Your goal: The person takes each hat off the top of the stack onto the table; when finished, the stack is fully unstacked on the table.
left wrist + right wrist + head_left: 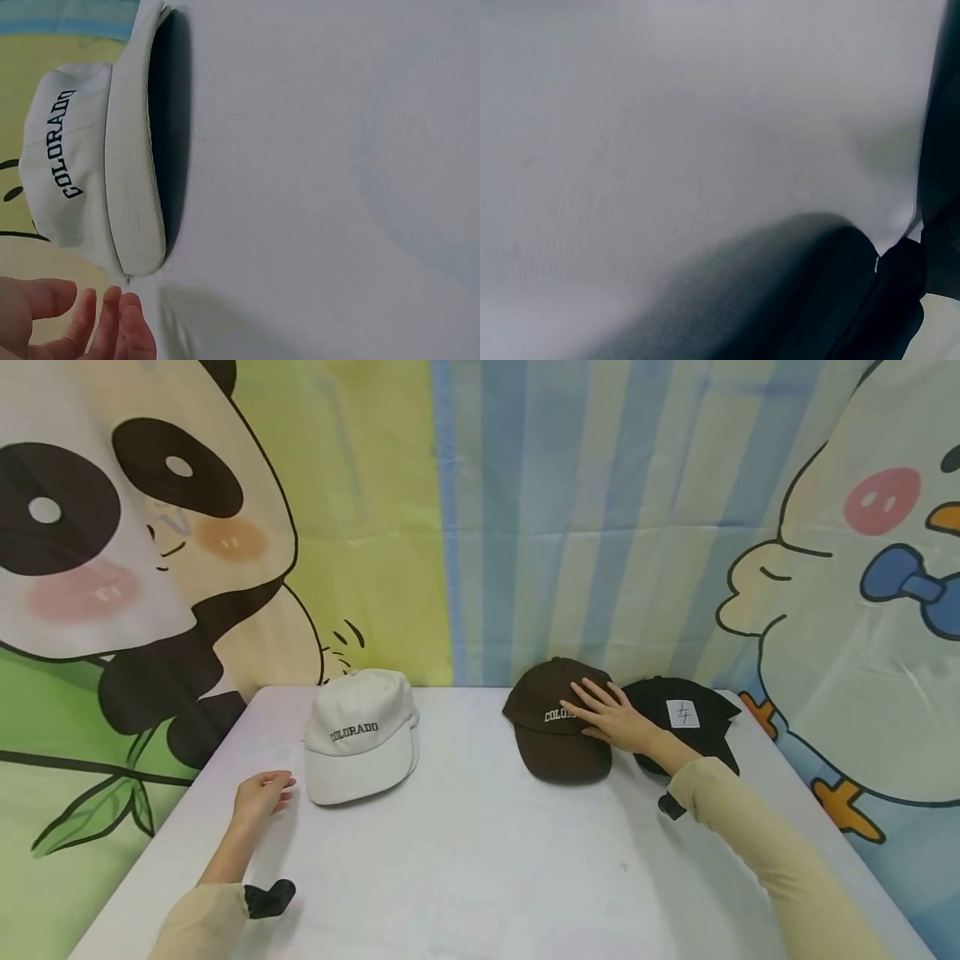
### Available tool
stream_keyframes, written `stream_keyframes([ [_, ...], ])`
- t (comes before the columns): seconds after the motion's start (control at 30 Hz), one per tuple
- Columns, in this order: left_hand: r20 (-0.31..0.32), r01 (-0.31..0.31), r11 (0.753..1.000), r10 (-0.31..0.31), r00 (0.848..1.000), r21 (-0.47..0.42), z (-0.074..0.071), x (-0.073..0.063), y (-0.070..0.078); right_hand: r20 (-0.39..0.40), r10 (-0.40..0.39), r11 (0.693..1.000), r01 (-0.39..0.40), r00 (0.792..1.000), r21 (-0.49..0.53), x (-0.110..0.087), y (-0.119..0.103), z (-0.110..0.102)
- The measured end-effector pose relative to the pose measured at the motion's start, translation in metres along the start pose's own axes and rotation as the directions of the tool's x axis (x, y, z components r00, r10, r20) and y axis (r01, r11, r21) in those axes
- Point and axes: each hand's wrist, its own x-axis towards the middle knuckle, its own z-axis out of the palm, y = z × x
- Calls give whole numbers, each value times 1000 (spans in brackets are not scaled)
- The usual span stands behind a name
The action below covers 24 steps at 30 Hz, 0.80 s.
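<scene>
In the head view my right hand (615, 714) rests with spread fingers on the front right of a dark brown cap (562, 756), covering the end of its white lettering. My left hand (261, 795), loosely curled and holding nothing, hovers to the left of a white cap (363, 768) lettered COLORADO. The left wrist view shows the left hand's fingers (109, 322) close below the white cap's brim (135, 180). Partly behind my right forearm sits a black cap (652, 702) with a white paper label (683, 714). Only dark fabric (817, 307) and tabletop show in the right wrist view.
The caps stand along the far side of a white table (465, 860). Behind it hangs a printed cloth backdrop (555, 527) with a panda on the left and a white bird on the right. Black wrist cameras (270, 899) are worn at both sleeves.
</scene>
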Motion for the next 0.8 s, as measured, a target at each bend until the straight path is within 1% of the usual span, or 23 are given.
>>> stream_keyframes([
  [0.07, 20, -12, 1000, 12, 1000, -15, -2, -15, 17, -17, 2, 1000, -2, 1000, -16, 3, -1, 2],
  [0.13, 31, -23, 1000, 24, 999, -15, -2, -25, 29, -29, 4, 1000, -4, 1000, -21, 4, -1, 3],
  [0.2, 22, -13, 1000, 14, 1000, -11, 1, -28, 37, -39, -3, 1000, 3, 999, -17, 4, -1, 2],
  [0.3, 26, 14, 1000, -14, 1000, -5, 5, -26, 40, -52, -19, 1000, 20, 998, 12, 10, -2, -9],
  [0.37, 33, 27, 1000, -26, 999, -13, 8, -22, 39, -58, -20, 998, 23, 998, 61, 21, -5, -22],
  [0.4, 49, 27, 1000, -26, 998, -12, 8, -21, 39, -61, -15, 996, 20, 998, 92, 30, -8, -30],
  [0.47, 63, 24, 999, -23, 998, -22, 8, -18, 38, -52, 12, 983, -2, 999, 183, 54, -15, -48],
  [0.5, 71, 27, 999, -24, 997, -39, 7, -17, 38, -36, 32, 969, -22, 999, 246, 69, -19, -57],
  [0.53, 80, 29, 999, -25, 996, -46, 6, -16, 38, -14, 54, 946, -47, 998, 322, 84, -23, -64],
  [0.57, 90, 30, 998, -25, 996, -55, 4, -15, 38, 17, 78, 915, -78, 997, 395, 100, -28, -70],
  [0.6, 100, 36, 998, -30, 995, -60, 2, -15, 39, 55, 100, 877, -114, 993, 467, 115, -32, -73],
  [0.67, 130, 61, 995, -51, 990, -76, -5, -13, 38, 137, 128, 788, -185, 982, 588, 145, -41, -77],
  [0.73, 151, 98, 993, -86, 985, -73, -12, -11, 36, 205, 135, 708, -239, 969, 665, 170, -49, -72],
  [0.8, 171, 156, 986, -145, 975, -53, -21, -9, 34, 235, 121, 638, -257, 964, 726, 191, -58, -67],
])
